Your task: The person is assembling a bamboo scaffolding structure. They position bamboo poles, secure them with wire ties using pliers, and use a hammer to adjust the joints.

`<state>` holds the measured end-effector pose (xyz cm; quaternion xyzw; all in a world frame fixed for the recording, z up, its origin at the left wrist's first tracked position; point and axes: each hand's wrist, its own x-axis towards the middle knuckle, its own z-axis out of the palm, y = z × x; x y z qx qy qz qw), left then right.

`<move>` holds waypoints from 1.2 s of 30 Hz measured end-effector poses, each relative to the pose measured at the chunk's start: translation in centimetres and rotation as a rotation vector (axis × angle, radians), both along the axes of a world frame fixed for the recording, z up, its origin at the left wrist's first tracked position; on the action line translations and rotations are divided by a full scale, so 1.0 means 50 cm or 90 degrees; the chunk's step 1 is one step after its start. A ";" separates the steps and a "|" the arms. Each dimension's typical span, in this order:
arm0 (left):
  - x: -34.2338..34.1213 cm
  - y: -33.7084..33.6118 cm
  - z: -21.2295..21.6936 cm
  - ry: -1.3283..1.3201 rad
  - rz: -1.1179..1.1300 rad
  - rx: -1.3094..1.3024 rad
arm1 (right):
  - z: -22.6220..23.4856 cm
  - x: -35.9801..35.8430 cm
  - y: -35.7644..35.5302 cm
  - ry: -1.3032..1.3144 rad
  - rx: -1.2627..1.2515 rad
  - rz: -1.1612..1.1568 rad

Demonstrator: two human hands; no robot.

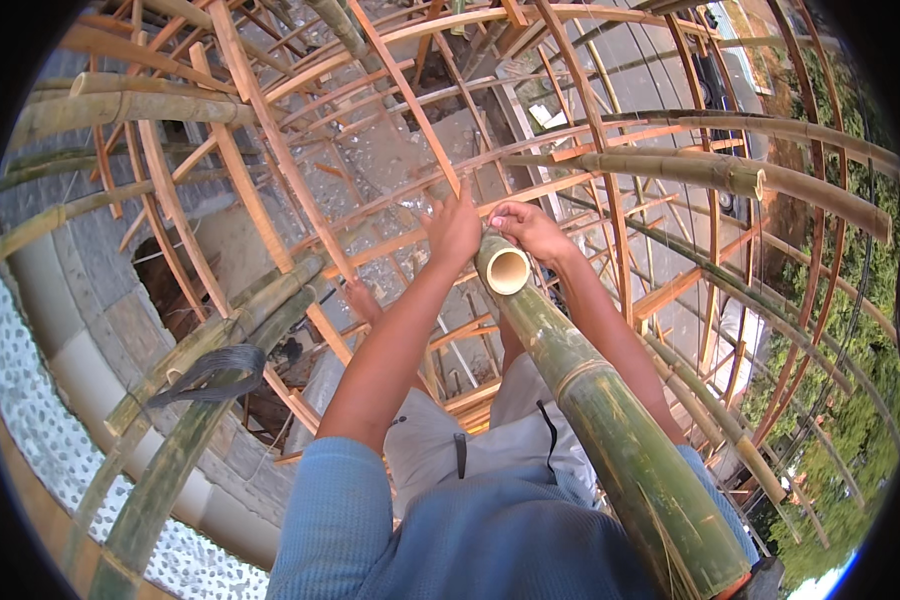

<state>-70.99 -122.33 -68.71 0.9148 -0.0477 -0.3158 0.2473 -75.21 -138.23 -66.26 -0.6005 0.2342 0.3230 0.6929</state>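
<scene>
Strap point(210, 368): a dark grey woven band is seen at 8 o'clock, looped loosely over a green bamboo pole point(185, 440); its free end hangs slack, and it is judged that it could slide off if that pole were shaken.

Lattice point(300, 190): thin, flat, orange-brown split strips are bent into arcs and crossed over round green canes from 10 to 2 o'clock. The ground is visible far below through the gaps, so a dropped piece would likely fall through.

Left hand point(454, 228): it is raised just above centre, with the fingers laid against 1 slanting thin strip point(410, 110). Whether the grip is closed round the strip or only pressed on it cannot be told.

Thick bamboo pole point(590, 410): it runs from 5 o'clock up to the centre, resting beside the right forearm. The skin is glossy, mottled green and yellow, ringed at a node, with frayed fibres lower down. The cut end point(505, 268) is pale, hollow and round. Nothing shows it tied, so a roll or slip off the frame is judged possible.

Right hand point(530, 228): it is set just past the cut end at 12 o'clock, fingers curled over something small and hidden; a clamped or loose grip cannot be told. Fingers could be pinched if the pole shifted.

Horizontal canes point(670, 170): 2 stout green poles at 2 o'clock, with open cut ends.
</scene>
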 end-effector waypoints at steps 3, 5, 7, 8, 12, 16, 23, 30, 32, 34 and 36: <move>-0.007 0.039 -0.011 0.155 0.073 -0.207 | -0.010 -0.009 0.001 -0.004 -0.011 -0.023; -0.004 0.048 -0.002 0.287 0.126 -0.337 | -0.007 -0.008 -0.001 -0.018 -0.015 -0.024; 0.000 0.050 0.007 0.358 0.219 -0.412 | -0.003 -0.003 -0.002 0.002 -0.010 -0.031; 0.005 0.056 0.010 0.388 0.206 -0.434 | -0.001 -0.005 -0.003 0.005 -0.010 -0.021; 0.016 0.058 -0.011 0.462 0.198 -0.468 | 0.010 -0.006 -0.005 -0.002 -0.055 0.012; 0.015 0.043 -0.008 0.484 0.235 -0.444 | 0.066 0.002 -0.024 0.075 0.004 -0.089; 0.022 0.028 0.015 0.401 0.154 -0.450 | 0.043 -0.034 -0.118 0.143 -0.029 -0.159; -0.037 0.053 -0.023 0.414 0.538 -0.582 | 0.039 -0.083 -0.096 0.089 -0.127 -0.303; -0.084 0.083 -0.041 0.402 0.750 -0.672 | 0.041 -0.131 -0.112 0.105 -0.142 -0.312; -0.151 0.152 -0.059 0.357 0.896 -0.757 | 0.048 -0.200 -0.121 0.130 -0.154 -0.344; -0.262 0.233 -0.104 0.347 1.005 -0.727 | 0.038 -0.278 -0.105 0.156 -0.124 -0.346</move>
